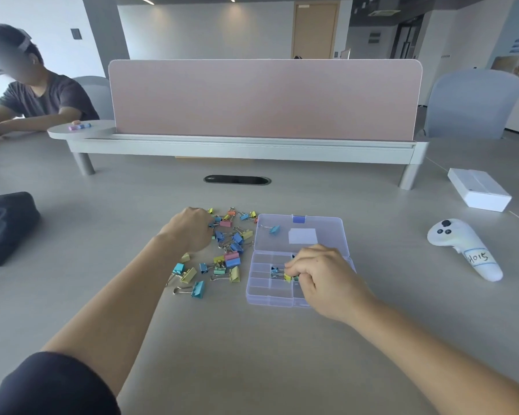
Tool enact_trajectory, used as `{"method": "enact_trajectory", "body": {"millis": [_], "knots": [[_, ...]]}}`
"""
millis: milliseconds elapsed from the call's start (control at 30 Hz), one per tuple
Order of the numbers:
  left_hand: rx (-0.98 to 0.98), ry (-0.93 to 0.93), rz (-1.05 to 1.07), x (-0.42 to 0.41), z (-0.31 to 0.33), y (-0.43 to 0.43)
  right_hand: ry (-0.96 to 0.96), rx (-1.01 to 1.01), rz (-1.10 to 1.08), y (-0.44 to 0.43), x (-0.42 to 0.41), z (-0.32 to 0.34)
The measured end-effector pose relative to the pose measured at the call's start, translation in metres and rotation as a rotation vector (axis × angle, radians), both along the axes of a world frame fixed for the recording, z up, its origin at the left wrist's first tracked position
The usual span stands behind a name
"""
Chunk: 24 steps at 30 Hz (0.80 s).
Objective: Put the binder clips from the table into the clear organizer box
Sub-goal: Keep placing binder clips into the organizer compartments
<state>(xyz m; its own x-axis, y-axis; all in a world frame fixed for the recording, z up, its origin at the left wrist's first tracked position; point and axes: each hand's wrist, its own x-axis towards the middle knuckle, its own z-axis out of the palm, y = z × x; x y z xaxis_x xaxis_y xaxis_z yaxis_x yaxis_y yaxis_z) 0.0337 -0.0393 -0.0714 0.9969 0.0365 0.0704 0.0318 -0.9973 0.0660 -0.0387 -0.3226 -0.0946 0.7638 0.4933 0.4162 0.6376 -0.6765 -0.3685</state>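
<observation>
R hand (321,274) fingers (295,268) pinch yellow clip (287,277) in box (270,298).

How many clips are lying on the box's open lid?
1. A blue clip lies near the left edge of the open lid. The right hand covers part of the lid's near edge, so another could be hidden there.

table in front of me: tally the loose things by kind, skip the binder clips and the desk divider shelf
clear organizer box: 1
white controller: 1
white box: 1
black bag: 1
total: 4
</observation>
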Motion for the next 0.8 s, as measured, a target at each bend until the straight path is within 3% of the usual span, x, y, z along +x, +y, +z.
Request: {"method": "enact_trajectory", "body": {"millis": [133, 800], "knots": [[0.061, 0.014, -0.022, 0.008, 0.006, -0.005, 0.011, 0.003, 0.004, -0.001, 0.000, 0.000], [-0.005, 0.027, -0.081, -0.002, 0.019, -0.021, 0.089, -0.005, 0.001, -0.002, 0.000, 0.003]]}}
